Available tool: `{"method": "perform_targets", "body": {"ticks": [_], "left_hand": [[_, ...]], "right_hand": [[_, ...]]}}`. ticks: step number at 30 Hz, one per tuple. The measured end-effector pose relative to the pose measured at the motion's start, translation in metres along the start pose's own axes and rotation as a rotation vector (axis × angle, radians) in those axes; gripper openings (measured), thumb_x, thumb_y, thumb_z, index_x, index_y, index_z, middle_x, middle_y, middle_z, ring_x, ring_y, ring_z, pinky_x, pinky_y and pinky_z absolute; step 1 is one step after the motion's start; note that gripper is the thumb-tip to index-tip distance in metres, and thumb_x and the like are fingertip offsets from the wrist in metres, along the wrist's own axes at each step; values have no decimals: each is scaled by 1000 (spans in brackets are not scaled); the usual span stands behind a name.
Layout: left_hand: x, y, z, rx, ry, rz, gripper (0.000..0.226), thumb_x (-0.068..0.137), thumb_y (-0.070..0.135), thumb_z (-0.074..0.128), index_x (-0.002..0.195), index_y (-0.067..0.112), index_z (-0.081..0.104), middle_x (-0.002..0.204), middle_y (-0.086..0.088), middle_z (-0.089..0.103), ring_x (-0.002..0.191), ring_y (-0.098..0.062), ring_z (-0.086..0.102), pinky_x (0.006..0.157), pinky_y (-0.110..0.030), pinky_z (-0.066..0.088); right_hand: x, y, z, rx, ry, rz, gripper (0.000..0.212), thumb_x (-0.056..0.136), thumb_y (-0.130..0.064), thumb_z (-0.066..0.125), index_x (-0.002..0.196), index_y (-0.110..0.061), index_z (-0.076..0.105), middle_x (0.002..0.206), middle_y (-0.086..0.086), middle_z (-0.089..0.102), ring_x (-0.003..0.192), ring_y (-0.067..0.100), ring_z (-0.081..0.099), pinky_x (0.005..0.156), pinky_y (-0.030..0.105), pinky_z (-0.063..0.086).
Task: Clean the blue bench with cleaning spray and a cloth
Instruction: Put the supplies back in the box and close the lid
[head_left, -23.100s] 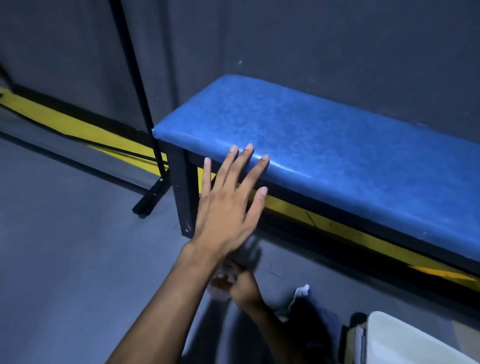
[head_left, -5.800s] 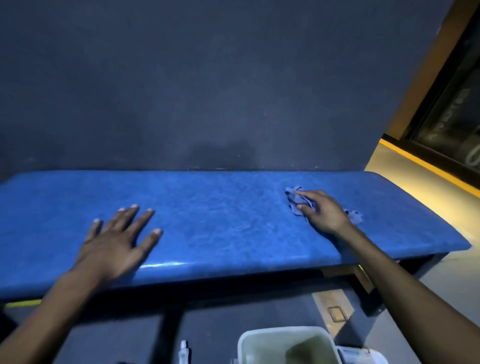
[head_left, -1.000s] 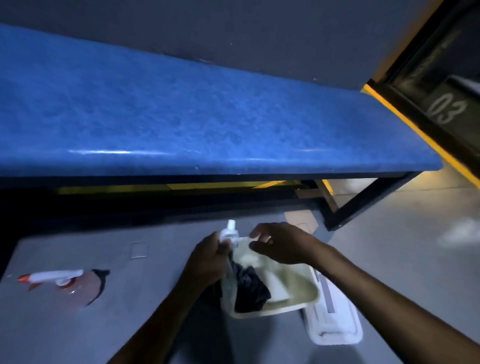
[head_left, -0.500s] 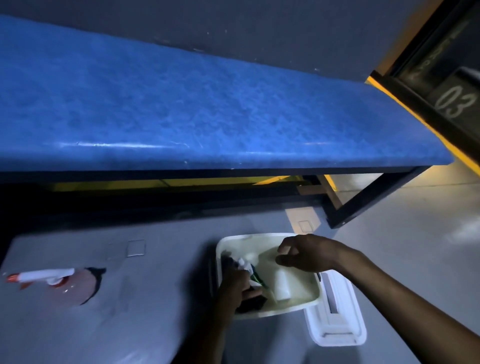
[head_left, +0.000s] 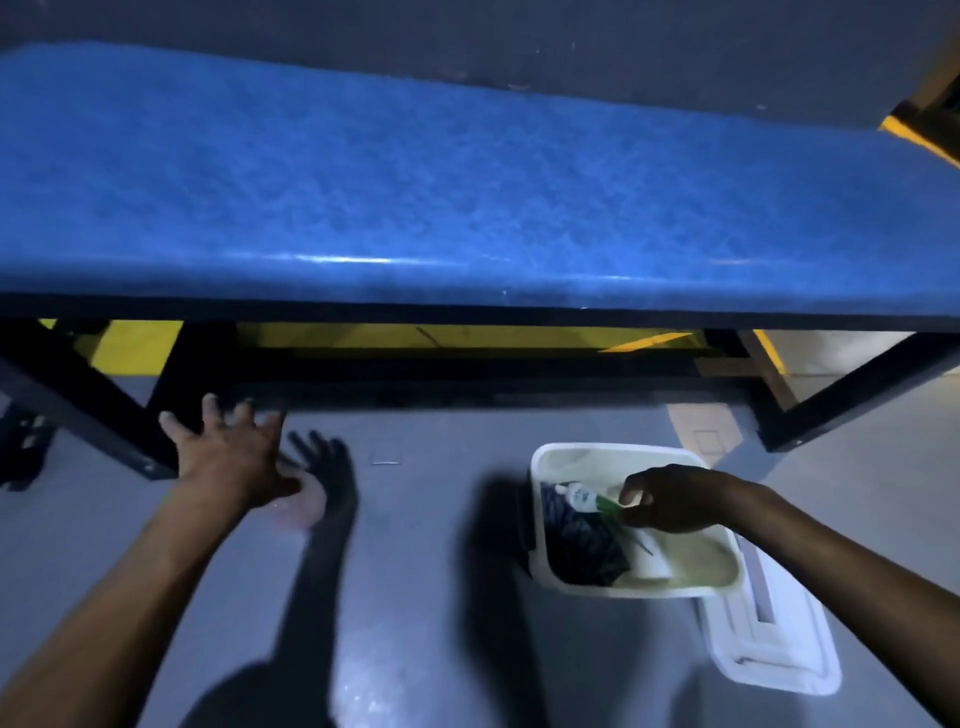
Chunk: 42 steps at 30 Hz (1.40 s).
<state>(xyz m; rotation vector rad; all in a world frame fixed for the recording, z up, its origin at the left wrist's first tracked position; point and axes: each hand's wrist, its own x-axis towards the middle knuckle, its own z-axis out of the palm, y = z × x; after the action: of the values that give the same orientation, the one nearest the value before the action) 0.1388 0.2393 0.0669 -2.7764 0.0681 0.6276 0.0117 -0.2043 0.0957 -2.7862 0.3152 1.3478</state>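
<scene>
The left hand (head_left: 228, 457) is spread wide with its fingers apart, low over the grey floor (head_left: 426, 649) near the front left leg of the bench, and it covers most of a pale pinkish spray bottle (head_left: 306, 501); only a rounded bit of that bottle shows past the thumb side, blurred, so I cannot tell whether the palm touches it. The right hand (head_left: 670, 499) is inside a white plastic tub (head_left: 613, 590) that stands on the floor below the front edge of the bench, its fingertips (head_left: 631, 496) pinched together on a small white tube with green print (head_left: 584, 499), which lies slanted across the tub. Under the tube sits a dark bunched cloth (head_left: 582, 545) against the tub's left wall; its folds are hard to read in the dim light. A pale object beside the cloth is too vague to name. A white lid (head_left: 769, 644) lies flat on the floor, touching the tub's near right corner. The blue bench (head_left: 467, 187) runs the whole width of the view, both ends cut off, its padded top bare and glossy along the front edge, on a black frame. Behind it a dark grey wall (head_left: 519, 41), with a yellow band low down under the seat.
</scene>
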Motion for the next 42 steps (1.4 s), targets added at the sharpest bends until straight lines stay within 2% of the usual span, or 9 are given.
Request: {"method": "perform_targets", "body": {"ticks": [5, 12, 18, 22, 26, 29, 34, 37, 42], "left_hand": [[11, -26, 38, 71, -103, 151, 66, 92, 49, 65, 148, 36, 35, 142, 1, 51, 130, -25, 54, 96, -42, 49], [-11, -12, 27, 111, 97, 236, 31, 98, 19, 48, 127, 28, 56, 120, 3, 65, 109, -20, 66, 77, -32, 52], [-67, 37, -38, 11, 215, 394, 22, 91, 27, 56, 112, 29, 62, 110, 1, 70, 102, -24, 69, 70, -32, 44], [-105, 60, -83, -265, 338, 550, 13, 97, 39, 54, 105, 32, 62, 100, 3, 74, 101, -26, 67, 77, -36, 46], [-130, 95, -117, -617, 398, 707, 20, 98, 48, 55, 79, 48, 57, 68, 17, 65, 70, -10, 59, 65, -28, 40], [-128, 121, -123, -762, 374, 724, 16, 97, 53, 55, 84, 48, 63, 68, 23, 66, 64, -1, 55, 62, -16, 35], [-104, 167, -93, -936, 288, 738, 24, 91, 57, 63, 113, 49, 69, 84, 26, 73, 73, 4, 64, 70, -25, 49], [-91, 183, -66, -877, 163, 725, 52, 94, 48, 65, 143, 41, 52, 134, 13, 67, 117, -8, 65, 99, -33, 52], [-78, 195, -22, -909, 111, 603, 47, 96, 36, 64, 142, 35, 54, 140, 14, 62, 125, -10, 61, 104, -29, 47]], "right_hand": [[-2, -14, -2, -37, 16, -29, 43, 99, -56, 51, 135, -33, 56, 142, -4, 59, 129, 20, 55, 108, 34, 44], [-12, -14, -1, -43, 41, -56, 45, 97, -58, 53, 134, -34, 56, 139, -2, 61, 125, 22, 57, 106, 34, 45], [-32, -21, 5, 216, 267, -412, 60, 89, -46, 73, 143, -28, 51, 125, -14, 63, 113, 6, 59, 100, 24, 43], [-41, -46, 15, 357, 342, -632, 111, 73, -46, 88, 160, -25, 23, 158, -16, 34, 141, -7, 31, 113, 6, 22], [-39, -50, 26, 599, 424, -676, 118, 64, -38, 96, 157, -29, 25, 155, -14, 44, 141, 4, 45, 115, 25, 40], [-39, -33, 26, 763, 513, -607, 97, 65, -35, 97, 142, -37, 38, 128, -19, 63, 117, 0, 62, 96, 30, 53], [-19, 18, 17, 444, 596, -536, 96, 63, -50, 92, 142, -31, 39, 133, -15, 55, 115, 4, 59, 93, 29, 54], [-1, 46, 23, 263, 507, -425, 92, 63, -52, 87, 139, -36, 37, 132, -12, 56, 113, 13, 61, 90, 36, 56], [46, 71, 64, 1, 230, -134, 108, 65, -50, 87, 152, -29, 26, 141, 6, 56, 123, 31, 60, 100, 43, 52]]}}
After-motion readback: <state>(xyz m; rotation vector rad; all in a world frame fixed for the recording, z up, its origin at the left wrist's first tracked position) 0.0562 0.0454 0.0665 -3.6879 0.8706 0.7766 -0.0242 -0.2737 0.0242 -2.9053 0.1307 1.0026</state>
